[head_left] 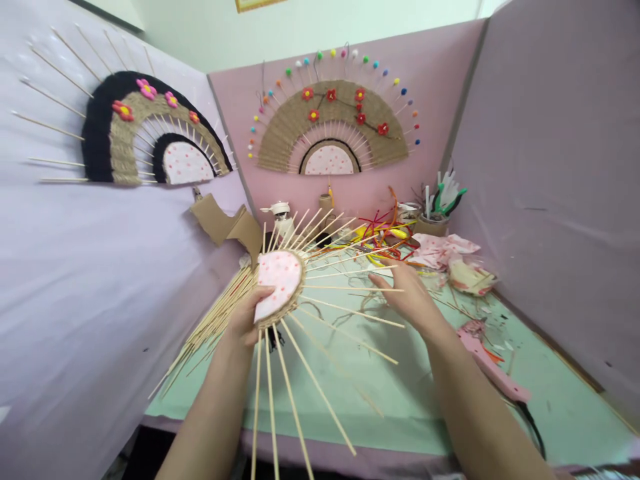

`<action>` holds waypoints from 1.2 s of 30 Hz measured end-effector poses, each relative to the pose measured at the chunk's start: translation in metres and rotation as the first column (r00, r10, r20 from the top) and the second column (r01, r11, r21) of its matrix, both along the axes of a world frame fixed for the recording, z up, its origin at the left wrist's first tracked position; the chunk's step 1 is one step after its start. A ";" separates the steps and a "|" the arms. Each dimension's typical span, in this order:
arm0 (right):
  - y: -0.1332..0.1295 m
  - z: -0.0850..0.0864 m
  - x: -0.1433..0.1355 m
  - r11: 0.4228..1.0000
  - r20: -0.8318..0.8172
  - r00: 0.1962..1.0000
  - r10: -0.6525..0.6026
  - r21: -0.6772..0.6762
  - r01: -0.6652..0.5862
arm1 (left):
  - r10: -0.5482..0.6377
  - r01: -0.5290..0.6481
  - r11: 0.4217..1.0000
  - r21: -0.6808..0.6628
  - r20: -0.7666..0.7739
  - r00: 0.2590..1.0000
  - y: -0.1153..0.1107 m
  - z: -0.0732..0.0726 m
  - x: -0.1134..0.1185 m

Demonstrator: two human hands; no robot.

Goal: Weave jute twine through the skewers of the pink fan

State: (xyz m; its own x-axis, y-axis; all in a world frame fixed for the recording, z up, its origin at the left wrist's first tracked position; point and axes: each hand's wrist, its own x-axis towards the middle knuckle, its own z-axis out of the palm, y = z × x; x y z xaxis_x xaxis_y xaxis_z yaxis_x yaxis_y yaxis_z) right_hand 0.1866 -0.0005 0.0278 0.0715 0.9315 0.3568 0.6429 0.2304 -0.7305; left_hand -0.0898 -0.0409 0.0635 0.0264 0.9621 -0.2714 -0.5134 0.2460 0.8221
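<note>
1. The half-round fan panel, faced in white cloth with pink dots [283, 273], was held up over the pale green cloth-covered bench [370, 400], its flat edge toward the left.
2. The left hand [249, 313] gripped it near the lower corner of that flat edge, thumb pressed on the cloth face, the other fingers behind.
3. The right hand [407, 293] was among the outer ends of the thin, pale wooden sticks [353, 311]. A gap showed between thumb and forefinger; whether the hidden fingers closed on a stick or on the loose strand of tan twine [373, 303] could not be made out.
4. The panel looked light and fairly stiff, its cloth face soft and unlikely to slip.
5. The sticks seemed the fragile part: long, slender and springy, likely to snap or work loose if pulled sideways.
6. The solid half-round looked the best hold, thumb in front and fingers behind, clear of the tan twine rim [300, 288]. Any stick seemed best steadied near its base, with a light touch.
</note>
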 end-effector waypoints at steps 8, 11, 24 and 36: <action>-0.021 -0.010 -0.036 0.612 -0.676 0.483 0.556 -0.060 -0.789 | -0.147 0.150 0.988 -0.023 0.089 0.985 0.032 -0.028 0.045; -0.023 -0.014 -0.033 0.568 -0.820 0.407 0.403 -0.124 -0.813 | -0.114 0.114 0.993 0.012 0.113 0.987 0.036 -0.044 0.043; -0.017 -0.025 -0.040 0.774 -0.698 0.623 0.353 -0.156 -0.613 | -0.231 0.236 0.972 0.009 0.233 0.945 0.034 -0.057 0.043; -0.018 -0.022 -0.050 0.933 -0.473 0.811 0.346 0.080 -0.351 | -0.436 0.425 0.899 0.106 0.301 0.848 0.022 -0.062 0.046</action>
State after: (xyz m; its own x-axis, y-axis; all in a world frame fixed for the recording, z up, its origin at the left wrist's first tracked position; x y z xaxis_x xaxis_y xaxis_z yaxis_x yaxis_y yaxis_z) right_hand 0.1363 -0.0187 0.0056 -0.1017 0.9296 0.3543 0.0980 0.3638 -0.9263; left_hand -0.0440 -0.0190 0.0016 0.5171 0.8431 -0.1477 -0.5911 0.4765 0.6508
